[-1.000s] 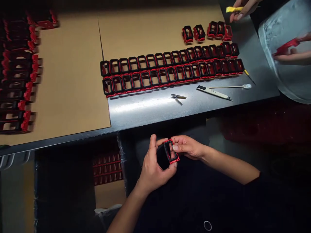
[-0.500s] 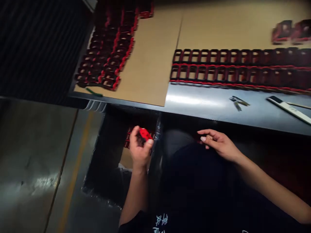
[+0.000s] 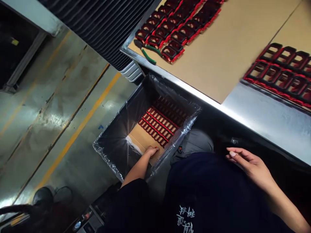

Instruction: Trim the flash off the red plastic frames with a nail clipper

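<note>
Down inside the deep, dark box lined with crinkled plastic film (image 3: 116, 129), our left hand (image 3: 151, 151) has its fingers curled around a small bright-red piece (image 3: 156, 147). Only a sliver of it shows at the fingertips, so we cannot tell which way its long axis lies. The hand sits over the bare brown cardboard sheet (image 3: 139, 136), just beside the right-hand end of the nearest of the rows of red-and-black rectangular frames (image 3: 157, 125). Those rows slant from upper left to lower right, the long side of each frame set across its row. Left is plainly the nearer of our hands: its forearm slopes forward and down over the near rim, back of the hand upward. Our right hand (image 3: 247, 163) hangs well apart, outside the box and below the metal worktop (image 3: 269, 119), fingers half-bent, thumb near the forefinger; we see nothing in it and cannot tell whether the fingertips meet.
</note>
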A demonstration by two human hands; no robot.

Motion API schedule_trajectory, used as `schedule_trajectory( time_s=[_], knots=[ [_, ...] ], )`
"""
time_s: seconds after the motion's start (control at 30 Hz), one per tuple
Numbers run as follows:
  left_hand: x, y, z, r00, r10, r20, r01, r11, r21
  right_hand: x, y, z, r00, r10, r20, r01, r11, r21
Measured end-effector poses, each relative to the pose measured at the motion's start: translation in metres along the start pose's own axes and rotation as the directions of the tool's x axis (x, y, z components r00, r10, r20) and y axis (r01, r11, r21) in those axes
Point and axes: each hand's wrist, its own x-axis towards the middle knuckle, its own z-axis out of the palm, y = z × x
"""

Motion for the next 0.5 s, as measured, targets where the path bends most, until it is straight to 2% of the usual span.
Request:
schedule_trajectory(
  time_s=[0.07,0.17,0.37,0.5],
  knots=[
    [0.009,-0.001,0.012,0.996,0.01,0.09,-0.009,1.0,-0.002,0.001,0.0,0.0,1.0,0.019,0.005,-0.019,0.999,-0.028],
    [0.015,-0.002,0.023,0.988,0.042,0.151,-0.041,0.999,-0.011,0.004,0.0,0.001,0.999,0.037,0.002,-0.037,0.998,-0.055],
    [0.014,0.008,0.029,0.978,0.089,0.186,-0.079,0.995,-0.06,0.006,-0.008,0.004,1.0,0.018,-0.002,-0.018,0.994,-0.104],
    [0.002,0.012,0.022,0.98,0.118,0.16,-0.099,0.987,-0.124,0.006,-0.009,0.007,1.0,-0.018,0.023,0.021,0.99,-0.142]
  ],
)
